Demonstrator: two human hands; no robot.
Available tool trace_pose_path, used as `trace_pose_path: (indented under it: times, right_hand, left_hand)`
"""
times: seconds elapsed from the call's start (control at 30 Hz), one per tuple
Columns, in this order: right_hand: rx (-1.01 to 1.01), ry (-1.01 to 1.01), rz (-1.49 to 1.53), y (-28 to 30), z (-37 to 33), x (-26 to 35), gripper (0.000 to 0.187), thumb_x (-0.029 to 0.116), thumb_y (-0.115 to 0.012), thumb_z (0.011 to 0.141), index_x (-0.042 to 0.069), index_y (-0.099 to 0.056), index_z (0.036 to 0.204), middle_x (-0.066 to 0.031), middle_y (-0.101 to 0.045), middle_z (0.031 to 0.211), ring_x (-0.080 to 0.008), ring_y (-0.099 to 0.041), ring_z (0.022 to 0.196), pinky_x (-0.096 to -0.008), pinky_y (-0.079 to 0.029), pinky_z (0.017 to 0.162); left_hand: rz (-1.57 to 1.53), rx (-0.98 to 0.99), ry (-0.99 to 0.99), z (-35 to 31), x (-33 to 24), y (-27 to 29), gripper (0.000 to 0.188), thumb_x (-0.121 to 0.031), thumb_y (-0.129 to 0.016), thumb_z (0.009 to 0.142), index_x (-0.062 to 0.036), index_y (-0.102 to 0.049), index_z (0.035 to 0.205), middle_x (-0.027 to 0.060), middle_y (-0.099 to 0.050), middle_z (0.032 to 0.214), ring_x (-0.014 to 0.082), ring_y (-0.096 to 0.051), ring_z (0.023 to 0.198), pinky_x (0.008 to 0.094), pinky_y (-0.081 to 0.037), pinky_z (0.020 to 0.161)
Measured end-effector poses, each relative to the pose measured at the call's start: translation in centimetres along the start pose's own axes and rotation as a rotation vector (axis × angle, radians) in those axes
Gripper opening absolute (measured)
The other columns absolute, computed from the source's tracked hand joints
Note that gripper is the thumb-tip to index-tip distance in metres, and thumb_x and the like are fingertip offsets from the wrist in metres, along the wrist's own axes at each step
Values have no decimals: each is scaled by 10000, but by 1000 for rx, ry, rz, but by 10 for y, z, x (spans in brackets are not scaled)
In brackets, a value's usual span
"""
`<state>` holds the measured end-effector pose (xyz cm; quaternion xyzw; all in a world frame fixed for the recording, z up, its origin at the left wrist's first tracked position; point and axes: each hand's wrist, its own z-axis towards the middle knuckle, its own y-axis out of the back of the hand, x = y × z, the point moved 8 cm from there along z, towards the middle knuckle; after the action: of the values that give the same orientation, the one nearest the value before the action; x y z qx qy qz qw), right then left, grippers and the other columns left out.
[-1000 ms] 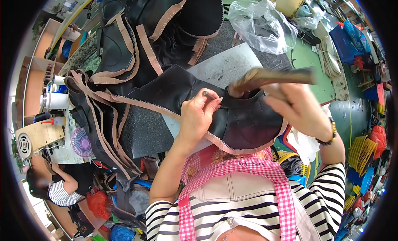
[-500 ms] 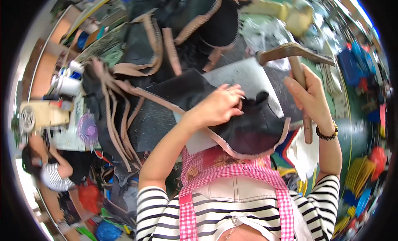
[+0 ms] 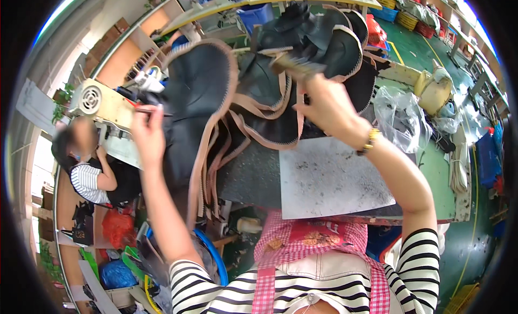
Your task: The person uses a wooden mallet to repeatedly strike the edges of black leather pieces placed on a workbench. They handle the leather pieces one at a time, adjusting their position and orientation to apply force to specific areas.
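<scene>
My left hand (image 3: 148,130) is raised at the left, fingers pinched at the side of a large black leather piece (image 3: 197,87). That piece has a tan zigzag-cut border and hangs over the left end of the bench; its border is blurred by motion. My right hand (image 3: 332,106) is closed round a hammer (image 3: 297,65), blurred and largely hidden by the hand, above other black leather pieces (image 3: 264,79). A pale, speckled board (image 3: 332,179) lies bare on the dark bench top (image 3: 243,176) below my right forearm.
Crumpled clear plastic (image 3: 399,117) lies at the right of the bench, near a yellowish machine part (image 3: 434,90). A cream machine (image 3: 105,103) stands at the left, with a person in a striped shirt (image 3: 89,176) beside it. A blue bin (image 3: 256,17) is at the back.
The black leather piece has left the pale board and moved left with my left hand. My right hand has carried the hammer left and away from me. The whole view has shifted.
</scene>
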<state>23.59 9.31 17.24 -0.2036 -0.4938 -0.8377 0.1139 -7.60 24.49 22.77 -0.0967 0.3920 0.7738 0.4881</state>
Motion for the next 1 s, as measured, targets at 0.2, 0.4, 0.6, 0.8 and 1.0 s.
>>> trace_pose_path:
  times: [0.2,0.4,0.6,0.8,1.0]
  right_hand:
    - [127,1,-101,-74,42,22,338,30,-667,741,-45,-433,974,-259,-663,836,-407,-672,814,-456,-537,704]
    - [-147,136,-84,-37,63,15,210,-79,-549,696,-40,-448,876,-243,-610,709,-442,-632,724,-489,-510,620]
    - [-181,356,-115,96,0,56,241,-20,-621,722,-8,-466,906,-184,-620,795,-387,-640,677,-455,-520,590]
    - [7,38,-20,131,-182,0,188,262,-563,950,76,-558,927,-108,-643,754,-296,-658,654,-361,-500,569]
    - [238,-311,9,98,-297,-90,183,85,-724,778,51,-561,855,-134,-606,651,-307,-610,538,-363,-485,518]
  left_hand:
    - [91,51,261,-27,191,-98,268,-233,-668,869,30,-624,905,222,-659,920,354,-641,858,403,-479,784]
    - [-219,124,123,-12,54,-126,146,-108,-629,905,31,-591,876,186,-523,1351,197,-625,983,305,-484,823]
    - [-661,388,-104,-14,-37,-156,74,-39,-620,907,19,-578,889,146,-380,1493,149,-583,1069,293,-473,879]
    - [-668,714,-197,-93,-117,-171,62,3,-644,857,-7,-589,886,144,-632,1191,234,-659,1014,309,-520,855]
    - [-534,992,-357,-207,-165,-185,148,-7,-677,815,-42,-559,898,112,-697,971,298,-686,852,346,-548,733]
